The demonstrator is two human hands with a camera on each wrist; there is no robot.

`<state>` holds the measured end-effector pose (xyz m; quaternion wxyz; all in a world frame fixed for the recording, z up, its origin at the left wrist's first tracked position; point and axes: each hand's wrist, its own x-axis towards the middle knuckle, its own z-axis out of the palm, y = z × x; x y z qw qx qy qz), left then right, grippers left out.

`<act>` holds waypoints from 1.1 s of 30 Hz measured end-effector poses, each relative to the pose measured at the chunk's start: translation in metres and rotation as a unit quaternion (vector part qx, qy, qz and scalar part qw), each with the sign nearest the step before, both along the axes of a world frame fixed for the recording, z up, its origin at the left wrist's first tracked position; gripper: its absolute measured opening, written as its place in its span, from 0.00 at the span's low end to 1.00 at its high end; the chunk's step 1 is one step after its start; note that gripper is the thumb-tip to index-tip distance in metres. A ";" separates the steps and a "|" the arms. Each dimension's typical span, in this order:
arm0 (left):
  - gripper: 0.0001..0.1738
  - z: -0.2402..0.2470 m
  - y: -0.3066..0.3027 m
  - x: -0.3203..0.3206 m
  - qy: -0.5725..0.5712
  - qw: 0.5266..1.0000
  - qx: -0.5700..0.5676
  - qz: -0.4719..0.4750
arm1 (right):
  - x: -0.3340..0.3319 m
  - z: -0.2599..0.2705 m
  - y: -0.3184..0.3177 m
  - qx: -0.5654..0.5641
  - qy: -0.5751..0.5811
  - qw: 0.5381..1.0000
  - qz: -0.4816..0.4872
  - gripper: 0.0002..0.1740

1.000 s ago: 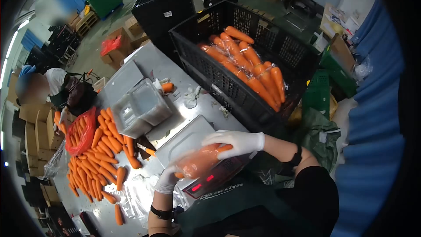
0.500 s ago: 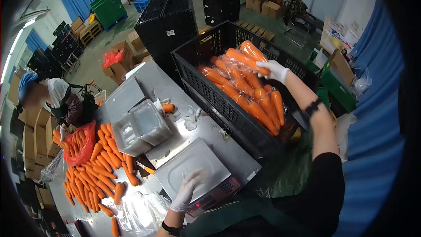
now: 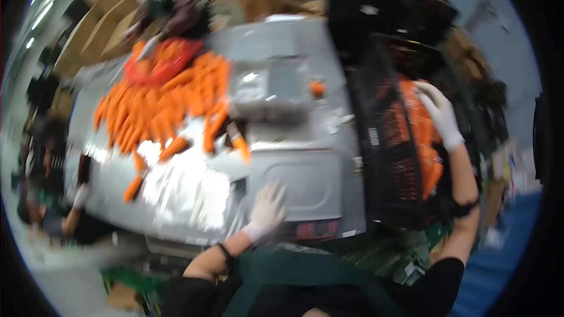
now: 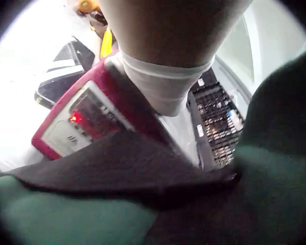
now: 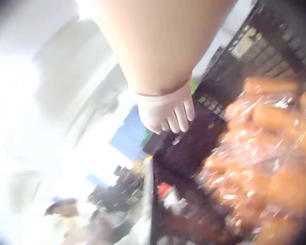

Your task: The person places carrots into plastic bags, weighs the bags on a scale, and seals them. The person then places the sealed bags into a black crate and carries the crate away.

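Observation:
In white gloves, both hands are blurred by motion in the head view. My left hand [image 3: 268, 206] is over the left front part of the weighing scale's metal pan [image 3: 302, 182], fingers pointing forward and holding nothing. Below the pan is the scale's red display panel [image 4: 94, 120], seen lit in the left wrist view. My right hand [image 3: 439, 114] is above the black crate, its fingers extended and nothing in its grasp in the right wrist view. Bagged carrots [image 5: 265, 153] in clear plastic lie in the crate [image 3: 388, 158], beside and below this hand.
Loose carrots [image 3: 147, 111] cover the table's left side, near a red bag [image 3: 176, 70] of carrots. Clear plastic bags [image 3: 188, 185] lie in front of them. Plastic trays [image 3: 270, 91] and an orange-handled knife [image 3: 239, 144] are behind the scale. Other people work at the left.
The bagged carrots went from both hands over the scale into the crate, carried by my right hand, which has let go. The head view has swung left. My left hand stays by the scale.

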<state>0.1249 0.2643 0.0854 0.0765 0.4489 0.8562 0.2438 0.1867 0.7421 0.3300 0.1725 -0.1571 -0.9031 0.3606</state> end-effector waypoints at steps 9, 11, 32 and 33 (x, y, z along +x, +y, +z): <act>0.17 0.036 -0.074 -0.065 -0.308 0.925 0.214 0.055 | 0.017 -0.084 -0.310 -0.223 -0.222 0.912 0.262 0.16; 0.15 0.018 -0.141 -0.106 -0.262 0.923 0.219 0.179 | 0.013 -0.125 -0.349 -0.144 -0.193 0.953 0.184 0.16; 0.40 -0.059 -0.347 -0.340 -0.039 0.888 -0.108 0.445 | -0.308 -0.228 -0.572 0.223 -0.148 0.866 0.422 0.23; 0.41 -0.060 -0.347 -0.343 -0.040 0.888 -0.111 0.444 | -0.333 -0.232 -0.584 0.124 -0.073 0.897 0.417 0.23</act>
